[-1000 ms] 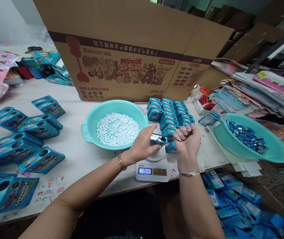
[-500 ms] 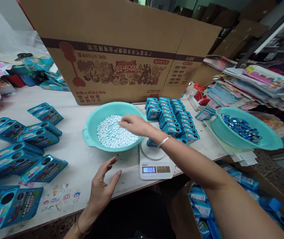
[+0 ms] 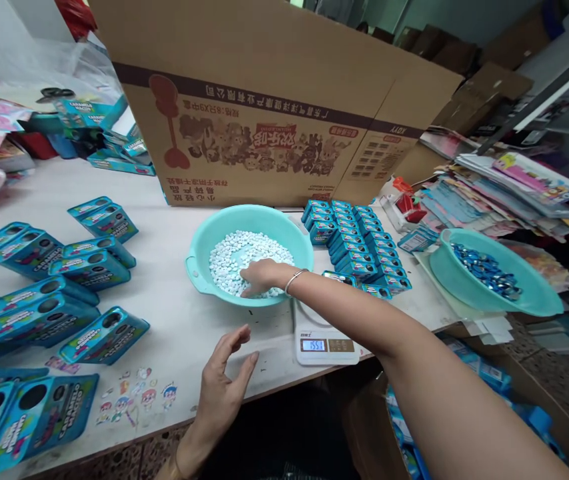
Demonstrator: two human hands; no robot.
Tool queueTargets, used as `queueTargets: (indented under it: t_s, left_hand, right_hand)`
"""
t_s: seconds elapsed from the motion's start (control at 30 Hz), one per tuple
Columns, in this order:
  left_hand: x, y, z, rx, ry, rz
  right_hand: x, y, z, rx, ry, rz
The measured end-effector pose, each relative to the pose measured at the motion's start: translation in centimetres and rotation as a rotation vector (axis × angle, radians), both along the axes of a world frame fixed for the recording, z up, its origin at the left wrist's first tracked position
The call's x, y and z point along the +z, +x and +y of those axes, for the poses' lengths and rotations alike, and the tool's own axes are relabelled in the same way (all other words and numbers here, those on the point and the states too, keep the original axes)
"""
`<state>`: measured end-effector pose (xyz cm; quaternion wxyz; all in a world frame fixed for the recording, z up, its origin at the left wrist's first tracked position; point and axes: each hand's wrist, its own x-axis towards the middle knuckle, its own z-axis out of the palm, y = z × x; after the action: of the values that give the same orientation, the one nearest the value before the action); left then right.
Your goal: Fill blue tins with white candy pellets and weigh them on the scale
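In the head view, the right hand point(image 3: 265, 275) is resting inside the round basin point(image 3: 252, 217), its fingers touching the white candies point(image 3: 224, 257) lying there; whether they are clamped on any, I cannot tell; the left hand point(image 3: 222, 388) is hanging in front of the basin, thumb and fingers apart; a scale point(image 3: 328, 353) and rows of blue boxes point(image 3: 357, 250) are standing on the counter point(image 3: 174, 333) to the basin's right.

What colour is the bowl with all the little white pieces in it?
The bowl is pale turquoise, best seen in the head view.
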<state>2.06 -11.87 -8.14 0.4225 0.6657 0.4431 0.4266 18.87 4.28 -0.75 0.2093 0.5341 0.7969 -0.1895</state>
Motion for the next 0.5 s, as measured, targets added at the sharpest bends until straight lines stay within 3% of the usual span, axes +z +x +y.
queueTargets:
  t_s: [0.13,0.27,0.4,0.5]
  left_hand:
    - [-0.4,-0.3,-0.1,0.006,-0.012,0.004]
    - [-0.9,-0.5,-0.2,-0.01,-0.011,0.013]
    - [-0.8,0.1,-0.4,-0.038,0.012,0.043]
    - [0.2,2.3,0.0,-0.106,0.093,0.069]
  right_hand:
    - [-1.3,-0.6,-0.5,-0.006,-0.038,0.025]
    - [-0.9,-1.2,-0.9,-0.025,-0.025,0.067]
    - [1.0,-0.9,-1.7,-0.075,0.152,0.15]
    - [3.1,1.0,-3.6,-0.175,0.386,0.409]
